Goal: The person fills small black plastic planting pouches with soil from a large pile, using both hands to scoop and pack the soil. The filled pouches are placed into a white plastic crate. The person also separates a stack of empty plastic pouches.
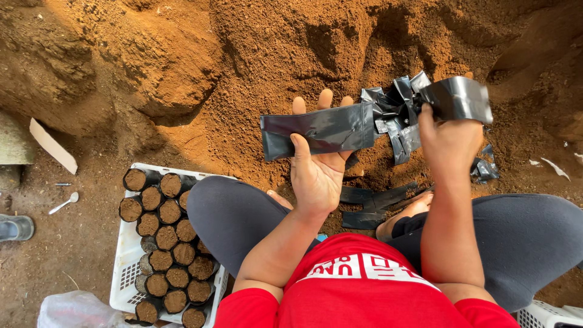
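Person is sitting cross-legged on bare ground, facing a large mound of reddish-brown soil [273, 54].

Left hand [317, 164] is turned palm up, fingers extended, thumb pressing across a flat black plastic nursery bag [319, 130] and holding it against the palm. The bag is lying crosswise over the hand, its free end sticking out toward the left, over the foot of the mound.

Right hand [448, 141] is showing its back to the camera, fingers curled closed around a bunch of black plastic bags [455, 97]; the thumb is lying up against the bunch. Crumpled ends of the bunch [395, 112] are hanging between the two hands and appear to be meeting the right end of the flat bag; cannot tell whether they are actually touching.

More flat black bags [371, 206] are lying on the ground between the knees, just beside a bare foot [408, 214]. Another scrap of black plastic [486, 170] is lying past the right wrist.

Beside the left knee a white perforated crate [124, 267] is sitting on the ground, packed with upright soil-filled black bags [167, 240] in rough rows; its right edge is passing under the knee.

Further left: a white spoon [64, 203], a pale flat card [54, 146] leaning at the mound's foot, a grey shoe [15, 228] at the frame edge, clear plastic sheeting [76, 310] near the crate's lower corner.
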